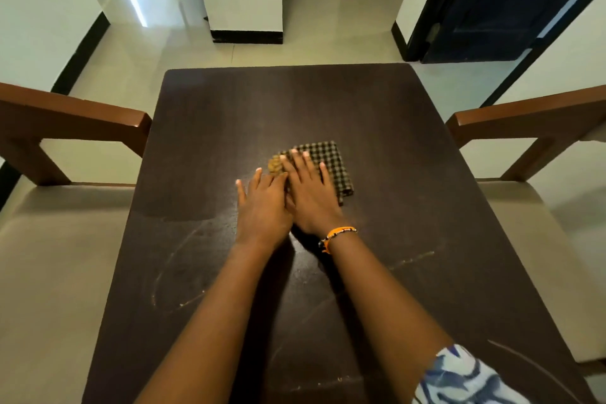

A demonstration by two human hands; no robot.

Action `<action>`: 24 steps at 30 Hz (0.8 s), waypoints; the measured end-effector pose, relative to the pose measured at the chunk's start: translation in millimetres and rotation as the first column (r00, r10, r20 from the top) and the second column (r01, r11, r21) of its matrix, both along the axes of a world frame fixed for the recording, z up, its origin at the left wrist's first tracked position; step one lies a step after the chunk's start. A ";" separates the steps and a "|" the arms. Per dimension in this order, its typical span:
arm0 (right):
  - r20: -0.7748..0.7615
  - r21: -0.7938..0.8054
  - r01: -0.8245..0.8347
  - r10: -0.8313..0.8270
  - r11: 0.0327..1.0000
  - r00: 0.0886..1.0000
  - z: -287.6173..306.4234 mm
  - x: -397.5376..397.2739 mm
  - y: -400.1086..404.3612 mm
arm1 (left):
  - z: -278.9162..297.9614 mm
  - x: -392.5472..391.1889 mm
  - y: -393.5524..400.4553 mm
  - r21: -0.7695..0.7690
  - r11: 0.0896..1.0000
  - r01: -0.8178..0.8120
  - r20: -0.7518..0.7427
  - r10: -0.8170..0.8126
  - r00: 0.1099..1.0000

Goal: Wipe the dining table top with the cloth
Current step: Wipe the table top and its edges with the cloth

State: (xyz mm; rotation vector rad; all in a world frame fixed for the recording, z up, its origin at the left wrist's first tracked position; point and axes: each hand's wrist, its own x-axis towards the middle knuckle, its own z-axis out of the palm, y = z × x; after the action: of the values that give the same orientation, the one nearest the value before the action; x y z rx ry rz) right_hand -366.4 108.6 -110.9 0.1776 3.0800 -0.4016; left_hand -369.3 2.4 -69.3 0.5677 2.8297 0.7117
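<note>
On the dark brown wooden worktop (377, 147), mid-surface, your folded brown-and-cream checked cloth (328, 167) lies flat.
Your right hand (311, 193) presses it with straight fingers, grip released; your left hand (264, 207), also released, rests just left, beside a small tan crumpled lump (274, 166). Pale streaks mark the near worktop.

Checked cloth (328, 164): dark/cream plaid, folded flat into rough rectangle, near bench centre. Dark brown bench (377, 115): dusty streaks and crumb smears on near half, cleaner dull patch left.
</note>
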 end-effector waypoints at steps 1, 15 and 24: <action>-0.002 -0.010 -0.035 0.035 0.999 0.999 0.0 0.2 2.2 | 1.5 1.9 2.3 -0.009 1.000 -0.019 -0.011 0.019 1.000; 0.024 -0.015 0.404 -0.403 0.915 0.915 3.5 69.3 219.9 | 0.7 27.2 67.8 -0.182 0.953 0.241 0.098 -0.226 0.969; 0.042 -0.020 0.497 -0.496 0.868 0.868 4.8 66.8 191.1 | -7.5 38.8 67.8 -0.238 0.935 0.262 0.115 -0.240 0.964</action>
State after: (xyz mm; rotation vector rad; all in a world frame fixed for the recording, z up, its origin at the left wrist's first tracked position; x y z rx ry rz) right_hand -299.6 299.6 -106.1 0.9780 2.9513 -0.4482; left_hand -330.5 70.2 -76.7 0.8134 2.6446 0.3166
